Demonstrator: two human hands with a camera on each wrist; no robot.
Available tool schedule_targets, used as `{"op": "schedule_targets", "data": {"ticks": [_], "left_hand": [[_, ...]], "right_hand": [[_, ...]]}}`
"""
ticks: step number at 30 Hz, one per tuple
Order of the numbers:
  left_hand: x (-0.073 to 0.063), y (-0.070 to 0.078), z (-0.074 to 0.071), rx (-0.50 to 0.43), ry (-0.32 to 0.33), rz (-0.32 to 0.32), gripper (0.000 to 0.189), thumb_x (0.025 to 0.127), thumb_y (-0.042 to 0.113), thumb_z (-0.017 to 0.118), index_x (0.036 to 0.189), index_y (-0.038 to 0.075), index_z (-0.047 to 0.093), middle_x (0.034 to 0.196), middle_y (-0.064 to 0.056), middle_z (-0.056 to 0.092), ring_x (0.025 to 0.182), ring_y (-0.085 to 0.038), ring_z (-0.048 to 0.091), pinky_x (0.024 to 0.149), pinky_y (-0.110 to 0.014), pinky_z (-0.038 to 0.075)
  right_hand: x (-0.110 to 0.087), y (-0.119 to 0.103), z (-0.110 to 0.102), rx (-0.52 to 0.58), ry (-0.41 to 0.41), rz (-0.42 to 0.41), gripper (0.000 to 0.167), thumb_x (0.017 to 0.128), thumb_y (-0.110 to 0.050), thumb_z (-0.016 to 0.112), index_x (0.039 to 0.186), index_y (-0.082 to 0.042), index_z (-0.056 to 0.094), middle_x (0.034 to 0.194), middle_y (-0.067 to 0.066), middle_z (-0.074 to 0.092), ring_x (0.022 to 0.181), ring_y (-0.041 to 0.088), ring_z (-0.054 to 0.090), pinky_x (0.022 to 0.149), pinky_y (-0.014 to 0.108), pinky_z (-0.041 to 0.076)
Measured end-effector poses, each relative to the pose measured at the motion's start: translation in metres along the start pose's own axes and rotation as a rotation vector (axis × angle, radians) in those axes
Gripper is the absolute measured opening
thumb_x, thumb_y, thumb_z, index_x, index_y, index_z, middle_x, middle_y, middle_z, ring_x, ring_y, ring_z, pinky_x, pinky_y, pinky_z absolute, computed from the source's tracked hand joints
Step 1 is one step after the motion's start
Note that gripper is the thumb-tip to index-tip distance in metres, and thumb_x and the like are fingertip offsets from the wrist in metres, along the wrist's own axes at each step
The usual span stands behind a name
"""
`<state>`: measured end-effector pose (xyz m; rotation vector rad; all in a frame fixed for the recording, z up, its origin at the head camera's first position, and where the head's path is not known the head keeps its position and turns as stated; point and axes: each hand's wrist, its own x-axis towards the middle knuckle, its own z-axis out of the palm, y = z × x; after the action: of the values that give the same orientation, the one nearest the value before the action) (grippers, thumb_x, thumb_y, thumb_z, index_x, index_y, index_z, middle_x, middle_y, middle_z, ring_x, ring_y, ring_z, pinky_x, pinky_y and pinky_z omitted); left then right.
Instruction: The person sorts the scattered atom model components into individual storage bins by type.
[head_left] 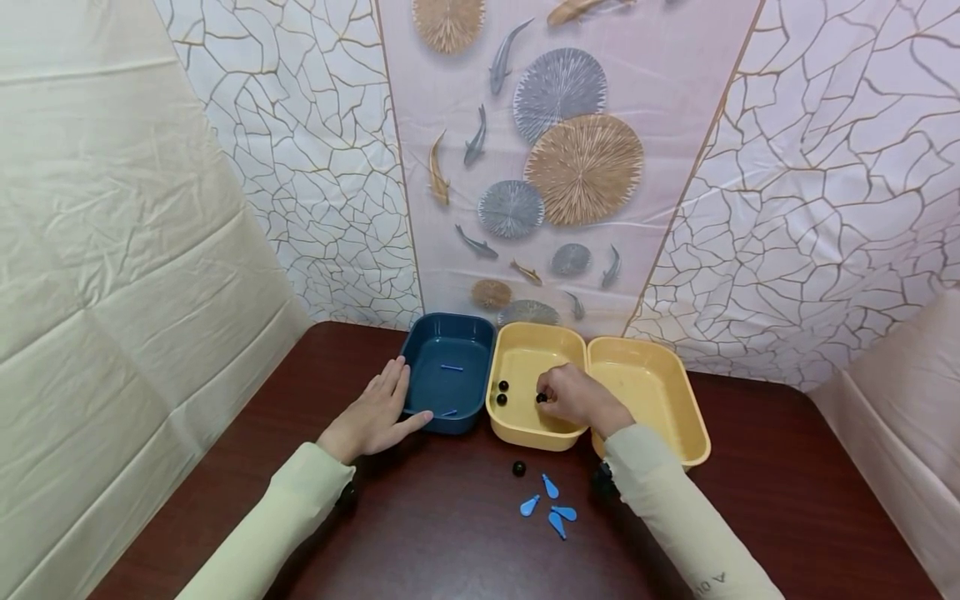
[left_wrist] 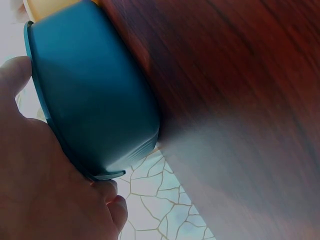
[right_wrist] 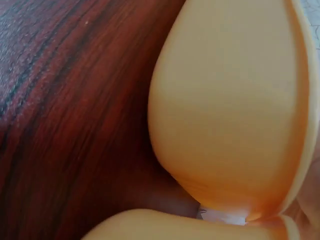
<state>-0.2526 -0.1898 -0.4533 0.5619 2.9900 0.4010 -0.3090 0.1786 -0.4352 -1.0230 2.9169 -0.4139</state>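
Observation:
My left hand [head_left: 375,414] lies with straight, spread fingers on the near left rim of a dark blue plastic bin [head_left: 452,425]. Two thin blue sticks [head_left: 452,367] are inside that bin. In the left wrist view the thumb and palm lie along the bin's rim [left_wrist: 42,100]. Reaching into the middle yellow bin [head_left: 536,437], my right hand [head_left: 573,396] pinches a small black ball [head_left: 541,398] low inside it. Two more black balls [head_left: 502,399] sit in its left part. The right wrist view shows mostly a yellow bin's outer wall [right_wrist: 225,100], hiding the fingers.
A second yellow bin [head_left: 652,392] stands right of the middle one, under my right forearm. In front of the bins, a black ball [head_left: 519,468] and several blue teardrop-shaped pieces [head_left: 557,523] lie on the dark red table [head_left: 450,533]. A patterned cloth [head_left: 517,275] hangs behind.

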Motion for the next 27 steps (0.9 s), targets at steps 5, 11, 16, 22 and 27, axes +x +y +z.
{"op": "schedule_targets", "data": {"ticks": [5,11,16,22,27], "left_hand": [[0.000,0.000,-0.001,0.000,0.000,-0.001,0.101,0.105,0.068,0.044,0.167,-0.004,0.012,0.178,-0.022,0.003,0.166,-0.042,0.007,0.134,-0.057,0.016],[0.000,0.001,-0.001,0.005,0.000,-0.001,0.100,0.105,0.067,0.044,0.167,-0.005,0.013,0.178,-0.022,0.004,0.166,-0.042,0.007,0.134,-0.058,0.016],[0.000,0.002,-0.001,0.004,0.006,0.003,0.100,0.105,0.067,0.044,0.167,-0.005,0.013,0.178,-0.022,0.005,0.166,-0.042,0.008,0.133,-0.058,0.017],[0.000,0.003,-0.001,-0.002,0.008,0.005,0.100,0.105,0.067,0.044,0.167,-0.005,0.013,0.178,-0.022,0.004,0.166,-0.042,0.008,0.133,-0.058,0.017],[-0.002,0.003,-0.002,-0.006,0.009,0.007,0.100,0.105,0.066,0.044,0.167,-0.006,0.012,0.178,-0.023,0.004,0.166,-0.042,0.008,0.133,-0.058,0.017]], "right_hand": [[0.002,0.001,0.003,-0.021,0.000,-0.006,0.005,0.092,-0.011,0.081,0.094,-0.007,0.079,0.081,0.000,0.072,0.070,0.006,0.058,0.067,0.026,0.053],[0.002,0.002,0.002,-0.020,-0.021,0.015,0.011,0.094,-0.010,0.078,0.084,-0.009,0.073,0.067,-0.006,0.056,0.060,0.006,0.045,0.059,0.022,0.040],[-0.002,0.001,-0.013,-0.043,0.006,0.003,0.030,0.092,-0.008,0.078,0.071,-0.013,0.058,0.065,-0.007,0.044,0.059,0.007,0.038,0.058,0.023,0.034],[-0.014,-0.003,-0.039,-0.100,0.033,-0.064,0.024,0.090,-0.005,0.079,0.074,-0.011,0.062,0.071,-0.002,0.061,0.063,0.008,0.050,0.060,0.026,0.045],[-0.028,-0.016,-0.057,-0.118,0.033,-0.068,0.004,0.091,-0.006,0.079,0.093,-0.006,0.075,0.092,0.009,0.077,0.080,0.017,0.072,0.071,0.034,0.061]]}}
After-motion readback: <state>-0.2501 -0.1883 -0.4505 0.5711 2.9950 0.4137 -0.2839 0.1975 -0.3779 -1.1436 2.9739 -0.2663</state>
